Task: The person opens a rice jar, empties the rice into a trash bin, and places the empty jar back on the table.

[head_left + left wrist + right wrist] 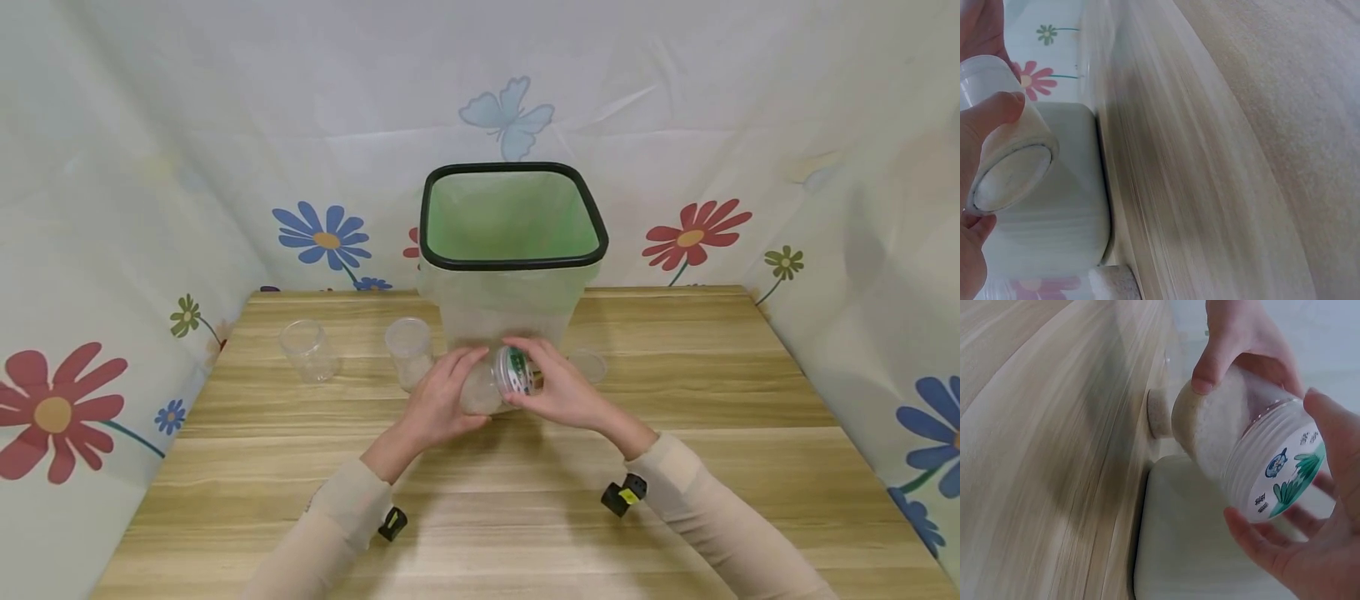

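Observation:
A clear jar (1216,422) with pale, grainy contents is held tilted in front of the bin, its printed lid (517,371) towards the right. My left hand (442,396) grips the jar's body; in the left wrist view the thumb lies along its side, near the round base (1013,178). My right hand (558,383) holds the lid by its edge, thumb and fingers on opposite sides. White with green leaf drawings and a small blue figure, the lid top (1288,472) faces the right palm.
A tall bin (510,292) with a black rim and green inside stands behind the hands. Left of it are a second clear jar (410,354) with pale contents low inside and a clear open cup (309,350). A flat clear disc (588,365) lies right of the bin.

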Available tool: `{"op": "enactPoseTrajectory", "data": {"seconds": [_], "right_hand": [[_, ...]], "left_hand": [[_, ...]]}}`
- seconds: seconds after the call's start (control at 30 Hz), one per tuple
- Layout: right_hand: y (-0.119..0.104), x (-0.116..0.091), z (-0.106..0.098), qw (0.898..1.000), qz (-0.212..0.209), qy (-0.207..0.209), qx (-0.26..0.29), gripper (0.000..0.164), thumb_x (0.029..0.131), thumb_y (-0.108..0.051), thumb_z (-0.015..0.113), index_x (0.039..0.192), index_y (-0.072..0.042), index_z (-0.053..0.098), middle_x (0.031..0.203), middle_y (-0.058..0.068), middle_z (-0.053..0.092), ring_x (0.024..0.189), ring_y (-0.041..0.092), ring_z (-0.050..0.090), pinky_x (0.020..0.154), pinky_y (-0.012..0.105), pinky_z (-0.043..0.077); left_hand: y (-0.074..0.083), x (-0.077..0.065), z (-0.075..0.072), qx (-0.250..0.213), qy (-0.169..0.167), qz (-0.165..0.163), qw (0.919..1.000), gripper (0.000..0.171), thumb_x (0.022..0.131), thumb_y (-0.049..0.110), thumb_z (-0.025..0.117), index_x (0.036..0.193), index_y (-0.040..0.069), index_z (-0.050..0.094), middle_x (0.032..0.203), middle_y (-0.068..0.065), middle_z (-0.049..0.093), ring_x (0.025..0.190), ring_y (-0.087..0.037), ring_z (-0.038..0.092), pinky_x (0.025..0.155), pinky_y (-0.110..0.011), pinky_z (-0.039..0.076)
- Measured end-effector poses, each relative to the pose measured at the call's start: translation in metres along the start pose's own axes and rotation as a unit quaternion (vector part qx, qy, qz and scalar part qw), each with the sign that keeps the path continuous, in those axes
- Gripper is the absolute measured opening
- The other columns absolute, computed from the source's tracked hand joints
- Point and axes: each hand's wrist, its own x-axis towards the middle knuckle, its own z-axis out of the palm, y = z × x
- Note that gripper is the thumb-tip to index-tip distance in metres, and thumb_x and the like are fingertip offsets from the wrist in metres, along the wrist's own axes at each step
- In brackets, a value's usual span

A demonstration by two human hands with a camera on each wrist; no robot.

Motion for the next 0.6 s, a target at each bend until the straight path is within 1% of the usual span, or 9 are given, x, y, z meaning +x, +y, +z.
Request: {"op": "enactPoseTrajectory", "data": {"seconds": [0.13, 0.17, 0.27, 0.37, 0.4, 0.6], "right_hand": [[0.005, 0.0, -0.001, 0.999, -0.027, -0.015, 0.021, 0.074, 0.077, -0.021, 0.075, 0.139, -0.015, 0.034, 0.134, 0.009, 0.038, 0.114, 0.023, 0.047, 0.08, 0.026, 0.053], [0.006, -0.001, -0.001, 0.999, -0.035, -0.017, 0.024, 0.075, 0.076, -0.02, 0.075, 0.139, -0.015, 0.034, 0.136, 0.009, 0.037, 0.116, 0.023, 0.046, 0.082, 0.027, 0.052], [0.009, 0.0, 0.0, 0.998, -0.062, -0.02, 0.02, 0.076, 0.075, -0.018, 0.076, 0.138, -0.014, 0.035, 0.138, 0.009, 0.035, 0.122, 0.024, 0.042, 0.091, 0.034, 0.048], [0.011, -0.001, 0.0, 0.996, -0.08, -0.025, 0.011, 0.075, 0.074, -0.018, 0.076, 0.137, -0.014, 0.036, 0.14, 0.01, 0.034, 0.126, 0.023, 0.038, 0.097, 0.042, 0.043], [0.012, -0.001, 0.0, 0.996, -0.083, -0.028, 0.008, 0.075, 0.074, -0.018, 0.076, 0.137, -0.014, 0.036, 0.141, 0.01, 0.034, 0.127, 0.023, 0.037, 0.099, 0.043, 0.041], [0.011, -0.002, -0.001, 0.995, -0.096, -0.036, 0.014, 0.076, 0.073, -0.015, 0.076, 0.137, -0.014, 0.036, 0.142, 0.011, 0.031, 0.129, 0.023, 0.034, 0.101, 0.044, 0.039]], "left_hand": [[-0.001, 0.0, 0.0, 0.0, 0.0, 0.003, 1.0, 0.099, 0.053, 0.029, 0.088, 0.136, 0.01, 0.039, 0.128, -0.011, 0.049, 0.116, -0.026, 0.049, 0.099, -0.039, 0.041], [-0.002, 0.0, 0.0, 0.001, 0.0, 0.003, 1.0, 0.098, 0.054, 0.03, 0.088, 0.136, 0.009, 0.039, 0.128, -0.011, 0.049, 0.116, -0.026, 0.049, 0.099, -0.039, 0.041], [-0.002, 0.0, 0.001, 0.002, -0.003, 0.003, 1.0, 0.098, 0.054, 0.031, 0.087, 0.137, 0.01, 0.038, 0.128, -0.011, 0.048, 0.116, -0.026, 0.049, 0.1, -0.039, 0.041], [-0.003, 0.0, 0.001, 0.001, -0.008, 0.002, 1.0, 0.098, 0.054, 0.032, 0.087, 0.136, 0.01, 0.038, 0.129, -0.011, 0.048, 0.116, -0.026, 0.049, 0.1, -0.039, 0.041], [-0.003, 0.0, 0.001, 0.001, -0.009, 0.001, 1.0, 0.098, 0.054, 0.033, 0.087, 0.136, 0.01, 0.038, 0.129, -0.011, 0.048, 0.116, -0.025, 0.049, 0.1, -0.039, 0.041], [-0.004, -0.001, 0.001, -0.006, -0.014, 0.002, 0.9999, 0.098, 0.055, 0.034, 0.087, 0.137, 0.01, 0.038, 0.129, -0.01, 0.048, 0.117, -0.025, 0.048, 0.1, -0.038, 0.04]]}}
